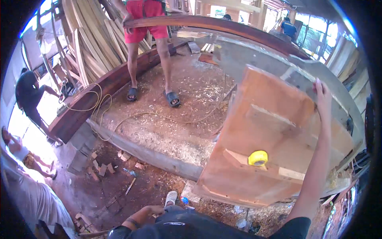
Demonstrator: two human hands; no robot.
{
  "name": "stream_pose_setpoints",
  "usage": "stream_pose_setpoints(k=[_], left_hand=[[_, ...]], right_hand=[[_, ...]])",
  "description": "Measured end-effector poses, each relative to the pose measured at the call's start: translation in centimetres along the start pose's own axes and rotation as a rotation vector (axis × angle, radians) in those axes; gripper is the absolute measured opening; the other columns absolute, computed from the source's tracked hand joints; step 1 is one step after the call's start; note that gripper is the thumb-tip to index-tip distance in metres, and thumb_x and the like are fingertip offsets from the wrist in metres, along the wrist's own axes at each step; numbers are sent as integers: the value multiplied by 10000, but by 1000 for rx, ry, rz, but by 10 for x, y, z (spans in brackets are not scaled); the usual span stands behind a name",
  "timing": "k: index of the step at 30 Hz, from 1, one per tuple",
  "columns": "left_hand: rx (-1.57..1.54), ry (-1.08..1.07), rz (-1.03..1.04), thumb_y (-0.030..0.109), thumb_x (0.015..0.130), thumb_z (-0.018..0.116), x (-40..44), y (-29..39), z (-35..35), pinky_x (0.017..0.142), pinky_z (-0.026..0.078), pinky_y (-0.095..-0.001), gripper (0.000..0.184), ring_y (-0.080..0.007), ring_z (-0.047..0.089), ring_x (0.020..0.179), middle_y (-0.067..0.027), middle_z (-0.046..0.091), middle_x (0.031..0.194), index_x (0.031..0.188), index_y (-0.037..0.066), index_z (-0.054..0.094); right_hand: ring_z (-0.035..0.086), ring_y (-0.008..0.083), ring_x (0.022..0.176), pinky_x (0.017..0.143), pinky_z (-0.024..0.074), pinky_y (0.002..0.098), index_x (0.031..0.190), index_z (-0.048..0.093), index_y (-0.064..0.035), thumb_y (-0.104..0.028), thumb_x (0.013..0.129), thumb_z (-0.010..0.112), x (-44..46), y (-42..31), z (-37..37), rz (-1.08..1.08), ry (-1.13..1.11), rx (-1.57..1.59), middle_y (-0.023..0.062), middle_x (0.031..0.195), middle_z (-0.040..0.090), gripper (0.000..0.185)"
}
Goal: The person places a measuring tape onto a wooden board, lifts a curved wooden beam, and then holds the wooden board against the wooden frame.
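My right hand [323, 95] reaches far forward beside the brown panel [254, 135]; left hand [153, 211] sits low. I can't tell either grip.

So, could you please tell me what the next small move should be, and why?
I would probably lift the yellow roll off the brown panel with the left hand: the roll sits on the panel's face, apparently loose, and the left hand is low by the body, seemingly holding nothing, while the right hand is up by the panel's edge.
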State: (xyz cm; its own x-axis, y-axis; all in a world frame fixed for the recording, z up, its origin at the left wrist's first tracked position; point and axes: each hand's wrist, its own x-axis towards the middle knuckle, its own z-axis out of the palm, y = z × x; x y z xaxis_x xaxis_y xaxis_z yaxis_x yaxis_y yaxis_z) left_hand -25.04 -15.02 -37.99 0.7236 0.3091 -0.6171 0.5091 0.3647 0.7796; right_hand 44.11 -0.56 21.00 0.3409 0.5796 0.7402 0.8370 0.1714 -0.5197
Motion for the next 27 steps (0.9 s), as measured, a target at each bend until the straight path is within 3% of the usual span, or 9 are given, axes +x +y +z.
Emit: stream_pose_setpoints(k=[2, 4, 9, 12, 13, 15, 18, 21, 27], left_hand=[[0, 37, -25, 254, 816, 617, -5, -9, 22, 489, 356, -257, 197, -98, 441, 527, 24, 483, 582, 682, 113, 584], [-161, 86, -172, 251, 822, 604, -58, 58, 62, 481, 309, -264, 206, -91, 390, 519, 36, 435, 569, 670, 118, 566], [-81, 85, -177, 269, 884, 528, -123, 101, 137, 504, 348, -276, 279, -98, 435, 551, 9, 465, 580, 685, 82, 585], [428, 148, -110, 300, 915, 520, -121, 159, 138, 540, 407, -341, 332, -143, 490, 582, -23, 539, 610, 734, 43, 627], [541, 212, -270, 345, 941, 564, -119, 200, 137, 659, 489, -357, 361, -156, 591, 701, -61, 664, 758, 921, -1, 666], [559, 334, -159, 358, 955, 554, -122, 286, 133, 758, 507, -351, 371, -159, 620, 793, -94, 686, 849, 993, 4, 659], [712, 453, 563, 266, 922, 606, -113, 360, 119, 808, 492, -349, 233, -219, 633, 904, -128, 667, 948, 968, 43, 654], [1039, 594, 548, 200, 885, 618, -119, 452, 121, 663, 507, -373, 197, -280, 663, 743, -157, 655, 786, 1001, 41, 629], [770, 768, 912, 176, 880, 642, -89, 563, 95, 719, 479, -300, 207, -137, 598, 824, -60, 632, 866, 998, 11, 600]], right_hand=[[574, 151, 783, 775, 448, 289, 973, 644, 16, -438, 956, 497, -5, 2, 3, 11, -39, -87, 77, 817, 628, 477], [604, 198, 797, 789, 455, 317, 974, 649, 0, -501, 946, 472, -10, -7, 10, 29, -54, -205, 111, 810, 636, 532], [617, 368, 989, 865, 451, 449, 1014, 668, -40, -608, 929, 348, -19, -23, 9, 72, -106, -316, 211, 978, 663, 657], [588, 408, 1070, 917, 440, 486, 1044, 682, -58, -624, 922, 324, -15, -24, 6, 132, -185, -398, 233, 1084, 646, 681], [587, 409, 1072, 926, 440, 485, 1053, 683, -59, -628, 920, 326, -16, -25, 8, 145, -187, -419, 234, 1083, 647, 685], [583, 406, 1088, 956, 439, 479, 1090, 672, -45, -625, 919, 339, -15, -28, 7, 138, -221, -468, 250, 1081, 643, 691], [589, 405, 1076, 945, 444, 479, 1070, 671, -18, -608, 921, 360, -16, -30, 9, 160, -183, -480, 266, 1070, 640, 683], [599, 407, 1049, 931, 442, 477, 962, 714, -42, -611, 920, 368, -17, -28, 12, 154, -121, -464, 264, 1023, 653, 668], [616, 411, 1005, 896, 468, 489, 975, 692, -20, -563, 918, 411, -22, -36, 9, 152, -128, -454, 267, 1005, 653, 614]])
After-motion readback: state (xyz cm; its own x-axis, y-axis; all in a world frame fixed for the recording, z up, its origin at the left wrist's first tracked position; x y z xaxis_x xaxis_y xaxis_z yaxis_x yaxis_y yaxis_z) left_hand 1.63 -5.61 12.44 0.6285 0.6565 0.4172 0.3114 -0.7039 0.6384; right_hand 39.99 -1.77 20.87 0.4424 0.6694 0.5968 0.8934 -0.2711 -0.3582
